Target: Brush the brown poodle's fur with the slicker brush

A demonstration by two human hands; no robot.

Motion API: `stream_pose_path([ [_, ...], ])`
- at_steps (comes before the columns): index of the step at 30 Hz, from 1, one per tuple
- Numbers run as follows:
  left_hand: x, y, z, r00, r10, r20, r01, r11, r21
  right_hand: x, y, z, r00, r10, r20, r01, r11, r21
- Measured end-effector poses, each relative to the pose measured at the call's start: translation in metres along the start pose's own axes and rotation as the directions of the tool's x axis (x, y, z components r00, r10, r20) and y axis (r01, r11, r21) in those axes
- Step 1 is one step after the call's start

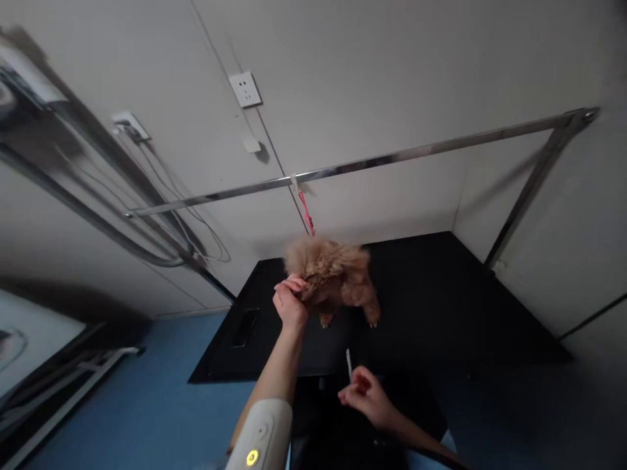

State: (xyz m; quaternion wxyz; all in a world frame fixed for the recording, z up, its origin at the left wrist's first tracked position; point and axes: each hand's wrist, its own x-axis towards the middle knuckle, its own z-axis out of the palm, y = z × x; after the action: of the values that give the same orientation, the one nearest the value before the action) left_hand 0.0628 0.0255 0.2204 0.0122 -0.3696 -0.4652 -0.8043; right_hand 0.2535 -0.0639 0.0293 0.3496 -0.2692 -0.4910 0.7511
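A curly brown dog point(343, 277) stands on the black table point(431, 313). My left hand point(290, 303) is closed on the fluffy fur at the dog's left end in the picture; the fingertips are partly hidden in the coat, so I cannot tell which part they grip. Nearer to me, past the table's front edge, my right hand point(369, 395) is closed with curled fingers around a slim, light metal tool point(349, 365). The tool points up toward the dog, apart from it. Its lower end is hidden in the hand.
A red lead point(306, 212) runs from the dog up to a metal bar point(372, 162) across the table. A dark phone-like rectangle point(245, 328) lies at the table's left. A grey hose point(108, 228) and cables hang along the wall. A white device point(264, 434) covers part of my left forearm.
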Motion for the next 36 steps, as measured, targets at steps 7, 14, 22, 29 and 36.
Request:
stream_pose_path([
  [7, -0.058, 0.001, -0.027, 0.982, 0.187, 0.012, -0.187, 0.977, 0.097, 0.135, -0.158, 0.013, 0.763, -0.583, -0.279, 0.434, 0.782, -0.448],
  [14, -0.104, -0.056, -0.069, 0.956, -0.146, 0.256, -0.044, 0.786, 0.616, 0.211, -0.144, 0.057, 0.895, -0.362, 0.262, 0.416, 0.457, -0.786],
  [22, -0.121, -0.094, -0.025, 0.158, -0.514, 0.843, -0.682, 0.561, 0.470, 0.150, -0.050, -0.062, 0.917, -0.380, -0.118, 0.112, 0.530, -0.840],
  [29, -0.129, -0.118, -0.048, 0.230, -0.655, 0.720, -0.679, 0.423, 0.601, 0.064, -0.013, -0.137, 0.807, -0.351, -0.474, -0.114, 0.696, -0.709],
  [36, 0.038, -0.167, -0.141, 0.471, -0.648, 0.599, 0.061, 0.701, 0.711, 0.042, 0.018, -0.137, 0.790, -0.309, -0.530, -0.178, 0.711, -0.680],
])
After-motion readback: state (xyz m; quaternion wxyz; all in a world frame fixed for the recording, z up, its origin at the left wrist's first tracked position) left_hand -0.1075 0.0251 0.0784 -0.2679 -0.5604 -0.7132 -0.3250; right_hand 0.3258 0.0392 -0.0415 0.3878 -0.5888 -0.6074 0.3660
